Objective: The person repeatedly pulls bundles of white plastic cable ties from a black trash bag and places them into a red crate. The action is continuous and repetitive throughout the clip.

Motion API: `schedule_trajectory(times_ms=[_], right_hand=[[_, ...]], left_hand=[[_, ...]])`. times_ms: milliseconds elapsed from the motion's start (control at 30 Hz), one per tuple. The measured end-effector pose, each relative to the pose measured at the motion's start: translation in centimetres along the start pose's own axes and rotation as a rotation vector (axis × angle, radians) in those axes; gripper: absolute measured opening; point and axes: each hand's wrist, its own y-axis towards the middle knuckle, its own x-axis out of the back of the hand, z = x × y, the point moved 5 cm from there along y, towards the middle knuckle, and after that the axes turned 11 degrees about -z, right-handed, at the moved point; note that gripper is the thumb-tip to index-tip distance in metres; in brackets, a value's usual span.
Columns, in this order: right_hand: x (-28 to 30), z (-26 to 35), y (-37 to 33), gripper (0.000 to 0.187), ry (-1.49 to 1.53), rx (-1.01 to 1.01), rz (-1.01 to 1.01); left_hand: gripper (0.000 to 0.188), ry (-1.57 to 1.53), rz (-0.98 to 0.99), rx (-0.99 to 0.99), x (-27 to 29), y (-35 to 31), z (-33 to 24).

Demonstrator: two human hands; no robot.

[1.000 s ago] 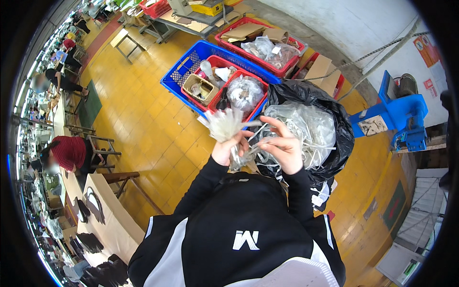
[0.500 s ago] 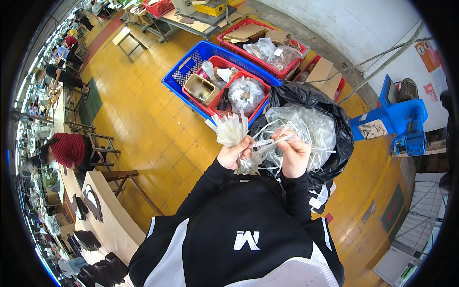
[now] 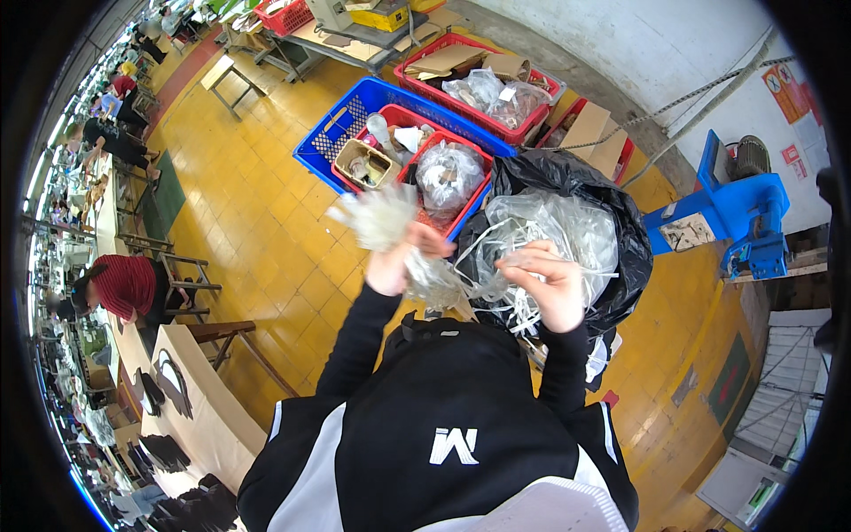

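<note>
My left hand (image 3: 403, 260) is closed around a bundle of whitish translucent plastic strips (image 3: 379, 217). The bundle fans out above the fist, and its loose lower ends (image 3: 432, 282) hang below it; motion blurs both hand and bundle. My right hand (image 3: 551, 282) is apart from it, over an open black plastic bag (image 3: 620, 208). Its thumb and fingertips come together, but whatever is between them is too small to make out. Inside the bag lie clear plastic (image 3: 576, 222) and tangled white strips (image 3: 523, 306), partly behind my right hand.
Beyond the bag, a blue crate (image 3: 321, 146) holds red baskets with a tan tub (image 3: 363, 167) and crumpled clear plastic (image 3: 448, 175). Another red crate (image 3: 470, 97) contains cardboard and plastic. A blue machine (image 3: 736, 208) stands at right. People sit at worktables along the left.
My hands have moved apart. The left has swung leftward with the bundle, while the right has shifted slightly right and down; strips no longer stretch visibly between them.
</note>
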Motion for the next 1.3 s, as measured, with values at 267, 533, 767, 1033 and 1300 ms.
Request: schedule_trajectory(times_ms=[267,533,767,1033,1300], right_hand=[[-2.6,0.0,0.7,0.009,-0.115,-0.029,-0.036],[-8.7,-2.0,-2.0,0.078,0.278,-0.002,0.222],[-11.6,-13.5,-6.3,0.031,-0.113,0.019,0.494],[-12.8,-16.9,-7.5,0.025,-0.138,0.224,0.515],[-12.9,-22.5,-6.1,0.023,-0.424,0.007,0.488]], left_hand=[[0.025,-0.234,0.205,0.160,-4.3,-2.1,5.2],[0.017,-0.144,-0.098,0.081,0.8,-1.4,0.9],[0.005,-0.521,-0.088,-0.486,14.0,-5.5,-21.0],[0.028,0.481,-1.117,-1.092,38.9,-24.1,-38.6],[0.030,0.857,-1.362,-1.254,37.1,-31.3,-46.1]])
